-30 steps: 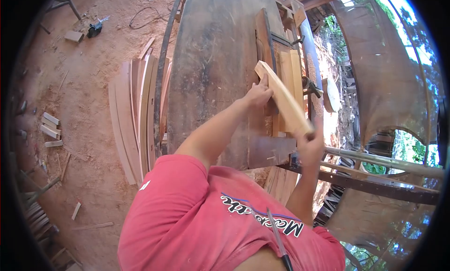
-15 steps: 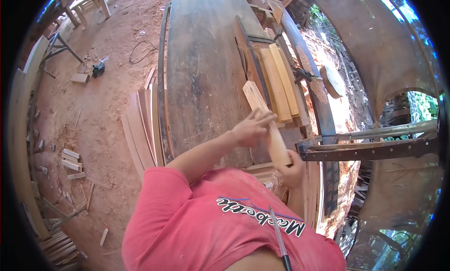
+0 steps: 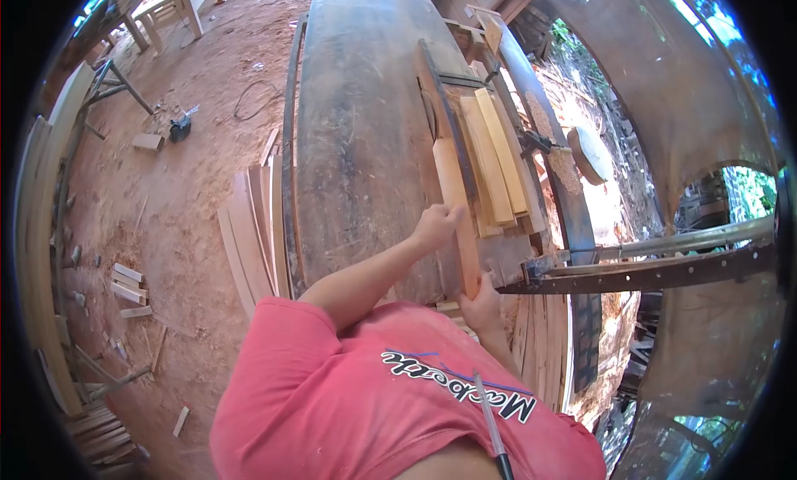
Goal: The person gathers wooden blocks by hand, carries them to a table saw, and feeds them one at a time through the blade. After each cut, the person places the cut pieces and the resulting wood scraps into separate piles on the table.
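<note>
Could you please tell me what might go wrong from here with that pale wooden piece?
The long pale wooden strip might slide away from the upright brown wooden board beside it if the bare left hand slips. The bare right hand, at its near end, could catch a splinter. The yellowish wooden pieces beyond the board might shift if bumped.

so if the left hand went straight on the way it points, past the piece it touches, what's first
Probably the long wooden fence, just beyond the wood piece at the left hand; depth is unclear, so it might pass above instead.
</note>
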Available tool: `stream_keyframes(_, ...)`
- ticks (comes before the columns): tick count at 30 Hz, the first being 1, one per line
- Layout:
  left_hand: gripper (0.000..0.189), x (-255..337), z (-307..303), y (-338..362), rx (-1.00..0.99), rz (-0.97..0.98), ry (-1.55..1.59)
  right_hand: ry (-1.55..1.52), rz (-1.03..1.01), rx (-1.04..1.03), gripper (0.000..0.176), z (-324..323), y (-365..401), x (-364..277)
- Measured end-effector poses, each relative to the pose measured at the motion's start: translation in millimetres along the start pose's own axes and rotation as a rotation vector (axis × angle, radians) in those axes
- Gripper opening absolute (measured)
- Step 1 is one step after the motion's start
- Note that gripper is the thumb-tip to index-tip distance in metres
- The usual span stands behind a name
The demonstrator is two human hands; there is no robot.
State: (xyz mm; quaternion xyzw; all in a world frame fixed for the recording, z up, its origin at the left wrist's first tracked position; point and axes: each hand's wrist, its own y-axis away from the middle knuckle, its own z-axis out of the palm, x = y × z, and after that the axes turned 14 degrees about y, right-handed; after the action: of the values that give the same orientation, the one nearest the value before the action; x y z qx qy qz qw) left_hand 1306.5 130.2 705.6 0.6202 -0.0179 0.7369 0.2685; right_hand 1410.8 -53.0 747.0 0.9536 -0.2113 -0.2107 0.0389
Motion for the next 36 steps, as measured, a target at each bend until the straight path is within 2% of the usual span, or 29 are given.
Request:
stream_keyframes(2,0.043,-12,-6,-5,-0.029,-0.088,-0.108,-0.034,0.023,-0.008,0.06,11,-3,3)
stream_keyframes(4,0.041,-27,-6,-14,-0.143,0.161,-0.409,-0.021,0.087,-0.023,0.057,4,-9,-11)
stream_keyframes(5,0.041,-31,-8,-20,-0.147,0.154,-0.407,-0.019,0.094,-0.028,0.057,4,-16,-13)
stream_keyframes(7,0.04,-33,-12,-30,0.02,0.468,-0.624,0.06,0.072,-0.007,0.053,5,-27,-10)
stream_keyframes(8,0.04,-33,-16,-35,0.019,0.466,-0.62,0.064,0.073,-0.008,0.053,4,-28,-5)
stream_keyframes(10,0.04,-31,-25,-41,-0.162,0.253,-0.383,0.228,-0.103,0.077,0.058,2,-29,0)
stream_keyframes(14,0.039,-38,-26,-45,-0.166,0.276,-0.342,0.317,-0.036,-0.103,0.07,-5,-15,1)
stream_keyframes(16,0.04,-41,-25,-50,-0.184,0.27,-0.329,0.349,-0.34,-0.024,0.081,2,-14,12)
stream_keyframes(19,0.04,-34,-29,-52,-0.228,0.287,-0.319,0.255,-0.291,-0.084,0.081,-1,-20,8)
stream_keyframes(22,0.039,-28,-28,-59,-0.229,0.251,-0.385,0.304,-0.218,-0.152,0.08,-5,-27,0)
stream_keyframes(28,0.038,-21,-29,-68,-0.236,0.22,-0.465,0.273,-0.304,-0.078,0.079,-1,-38,-1)
stream_keyframes(36,0.038,-15,-32,-80,-0.235,0.199,-0.461,0.289,-0.248,-0.143,0.079,-3,-52,-11)
